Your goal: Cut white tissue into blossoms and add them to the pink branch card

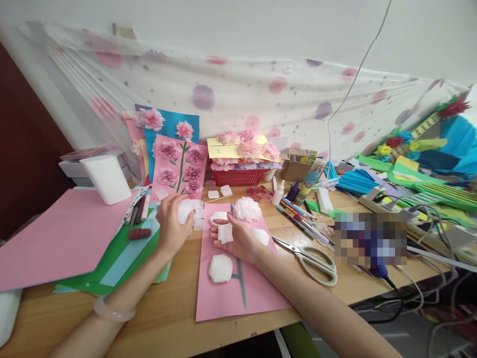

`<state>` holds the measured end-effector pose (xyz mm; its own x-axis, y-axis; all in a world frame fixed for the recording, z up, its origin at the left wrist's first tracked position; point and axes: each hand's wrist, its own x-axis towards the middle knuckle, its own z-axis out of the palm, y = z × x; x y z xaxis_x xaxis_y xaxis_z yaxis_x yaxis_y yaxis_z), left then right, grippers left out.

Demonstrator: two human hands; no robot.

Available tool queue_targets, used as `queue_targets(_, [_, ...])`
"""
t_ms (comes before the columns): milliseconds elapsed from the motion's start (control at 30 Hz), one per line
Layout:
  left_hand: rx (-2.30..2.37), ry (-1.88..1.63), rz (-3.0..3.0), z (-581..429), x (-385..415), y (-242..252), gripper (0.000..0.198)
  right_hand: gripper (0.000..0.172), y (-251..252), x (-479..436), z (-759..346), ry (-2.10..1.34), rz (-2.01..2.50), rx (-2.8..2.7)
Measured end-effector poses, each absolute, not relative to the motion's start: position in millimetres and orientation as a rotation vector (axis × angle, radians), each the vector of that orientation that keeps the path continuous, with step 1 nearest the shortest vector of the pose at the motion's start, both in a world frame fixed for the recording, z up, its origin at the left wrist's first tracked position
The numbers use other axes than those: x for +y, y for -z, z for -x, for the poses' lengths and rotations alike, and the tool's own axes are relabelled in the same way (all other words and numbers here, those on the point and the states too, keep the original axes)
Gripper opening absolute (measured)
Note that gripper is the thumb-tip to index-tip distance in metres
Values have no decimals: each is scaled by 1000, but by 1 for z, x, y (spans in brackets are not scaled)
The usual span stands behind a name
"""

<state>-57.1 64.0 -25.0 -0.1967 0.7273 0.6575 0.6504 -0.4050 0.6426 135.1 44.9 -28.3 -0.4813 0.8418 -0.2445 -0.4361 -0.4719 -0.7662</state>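
A pink sheet [223, 306] lies on the wooden table, with a painted dark stem, several white paper rounds [220, 269] and a fluffy white paper flower [247, 209] on it. Above the sheet, my right hand [238, 238] is palm up with a small white paper square [225, 233] resting on the fingers. My left hand [174, 223], left of the sheet, has its thumb and fingers curled round a white paper piece [185, 211]. More small white squares [198, 218] lie just beside it.
Scissors [315, 262] lie right of the sheet, near pens [303, 223] and a white glue bottle [278, 193]. Behind are a red basket [238, 177] of flowers and a finished flower picture [181, 166]. Pink card [63, 233] covers the left; cables and a power strip [402, 223] are right.
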Motion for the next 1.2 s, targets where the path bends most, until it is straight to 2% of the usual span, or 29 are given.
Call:
queue_targets(100, [1407,-1341,-2428,29,41,25,16,34,29,46,-135,-2154,619,-665])
queue_targets(167, [1309,-1149,-2586,17,30,26,19,32,30,46,-135,-2216,519,-594])
queue_targets(433, [1265,-1237,-2581,20,26,23,14,27,33,47,-135,-2148,504,-558])
queue_targets(567, [1276,-1312,-2388,22,30,22,13,22,32,47,-136,-2070,574,-589])
queue_targets(667, [1269,-1397,-1977,24,35,21,9,12,32,47,-137,-2005,637,-661])
queue_targets(833, [1182,-1390,-1304,27,43,21,26,25,32,43,-136,-1861,709,-857])
queue_targets(967, [1074,-1349,-1223,28,46,24,31,29,31,38,-134,-1815,738,-1010])
queue_targets(1200, [962,-1294,-1108,26,45,22,36,26,33,40,-134,-1721,766,-1084])
